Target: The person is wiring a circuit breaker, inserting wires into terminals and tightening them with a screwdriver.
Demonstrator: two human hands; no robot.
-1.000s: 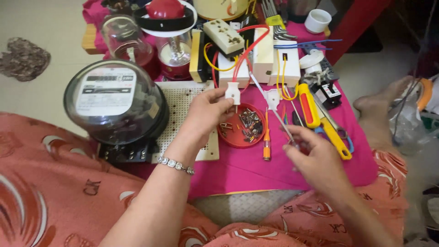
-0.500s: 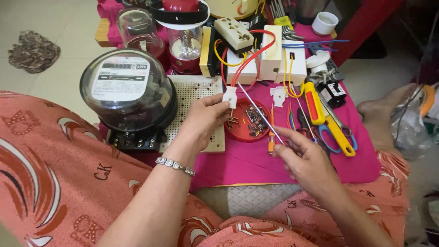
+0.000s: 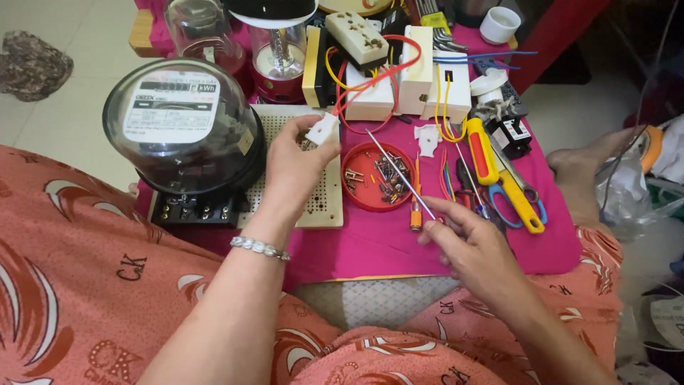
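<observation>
Now I see the left hand (image 3: pixel 303 160) pinching a small white connector (image 3: pixel 323 129), its fingers closed on it. Right hand (image 3: pixel 474 246) grips a thin screwdriver (image 3: pixel 399 173), tip near the connector. Next, I judge, the tip must seat squarely in its screw.

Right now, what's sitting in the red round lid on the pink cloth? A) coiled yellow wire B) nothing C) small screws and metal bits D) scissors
C: the red round lid holds a scatter of small screws and metal bits, and the thin screwdriver in the right hand crosses above it.
</observation>
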